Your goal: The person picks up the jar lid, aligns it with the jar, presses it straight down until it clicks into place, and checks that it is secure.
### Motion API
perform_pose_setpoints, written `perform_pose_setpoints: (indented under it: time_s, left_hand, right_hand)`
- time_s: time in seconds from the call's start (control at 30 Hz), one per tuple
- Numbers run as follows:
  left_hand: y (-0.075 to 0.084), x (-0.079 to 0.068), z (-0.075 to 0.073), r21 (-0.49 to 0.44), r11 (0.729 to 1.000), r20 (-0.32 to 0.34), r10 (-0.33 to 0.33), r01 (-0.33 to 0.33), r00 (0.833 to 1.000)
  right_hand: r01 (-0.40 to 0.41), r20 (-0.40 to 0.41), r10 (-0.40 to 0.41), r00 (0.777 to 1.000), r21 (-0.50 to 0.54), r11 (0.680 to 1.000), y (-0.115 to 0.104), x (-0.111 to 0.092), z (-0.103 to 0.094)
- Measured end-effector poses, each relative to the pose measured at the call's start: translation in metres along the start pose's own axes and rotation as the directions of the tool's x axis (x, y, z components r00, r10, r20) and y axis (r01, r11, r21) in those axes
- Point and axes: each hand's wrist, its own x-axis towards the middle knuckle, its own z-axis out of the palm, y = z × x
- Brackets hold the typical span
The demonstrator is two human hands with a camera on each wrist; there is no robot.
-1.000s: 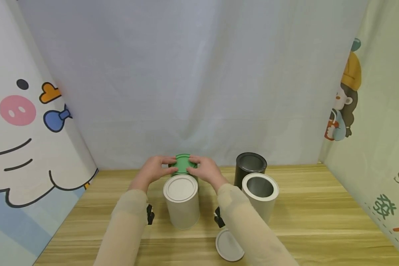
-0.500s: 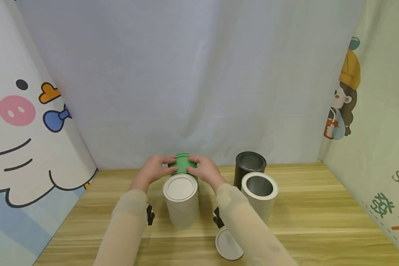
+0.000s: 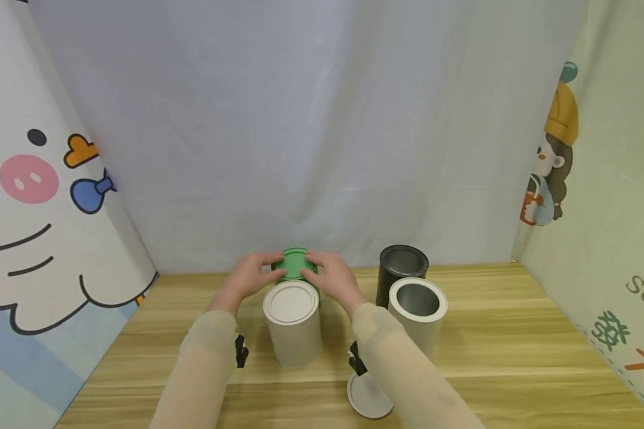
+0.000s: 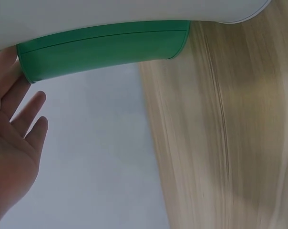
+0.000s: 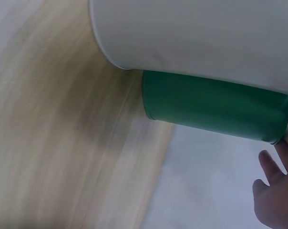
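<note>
A green can [image 4: 106, 50] stands against the back curtain, topped by a green lid [image 3: 294, 262]. From the left side my left hand [image 3: 248, 275] grips the lid's rim with thumb and fingers. Opposite it, my right hand [image 3: 334, 276] holds the same rim from the right. The outer fingers of both hands stick out free in the wrist views. Directly in front of the green can is a white can [image 3: 295, 333] with a white lid [image 3: 291, 302] on it, hiding most of the green one in the head view.
To the right stand a black can [image 3: 392, 280] and a lidless white can [image 3: 424, 333], its dark inside showing. A loose white lid [image 3: 367, 398] lies near my right forearm on the wooden table [image 3: 515, 357]. The grey curtain [image 3: 247, 149] rises behind.
Both hands stay at the green lid, with hardly any visible movement. My right forearm has shifted very slightly, and the head view has turned a little to the right.
</note>
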Motion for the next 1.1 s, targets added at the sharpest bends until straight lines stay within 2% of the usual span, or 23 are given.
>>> perform_pose_setpoints:
  time_s: [0.2, 0.4, 0.53, 0.67, 0.93, 1.1]
  left_hand:
    - [0.0, -0.001, 0.005, 0.105, 0.983, -0.036, 0.156, -0.151, 0.987]
    - [-0.001, -0.003, 0.011, 0.149, 0.971, -0.103, 0.202, -0.185, 0.974]
    - [-0.004, -0.008, 0.014, 0.113, 0.98, -0.207, 0.185, -0.164, 0.961]
    - [-0.004, -0.014, 0.015, 0.046, 0.988, -0.285, 0.157, -0.151, 0.945]
    - [0.004, -0.031, 0.016, 0.014, 0.997, -0.286, 0.073, -0.072, 0.956]
    - [0.01, -0.04, 0.016, 0.018, 0.997, -0.281, 0.074, -0.072, 0.957]
  right_hand:
    - [0.061, -0.07, -0.071, 0.995, -0.129, 0.99, 0.006, -0.007, 0.003]
    - [0.153, -0.156, -0.186, 0.97, -0.207, 0.966, 0.012, -0.016, 0.004]
    - [0.203, -0.197, -0.249, 0.948, -0.226, 0.953, 0.014, -0.022, 0.006]
    - [0.21, -0.208, -0.252, 0.945, -0.204, 0.956, 0.014, -0.028, 0.006]
    - [0.224, -0.173, -0.243, 0.954, -0.125, 0.967, 0.013, -0.04, 0.003]
    - [0.272, -0.187, -0.288, 0.939, -0.106, 0.956, 0.015, -0.052, 0.001]
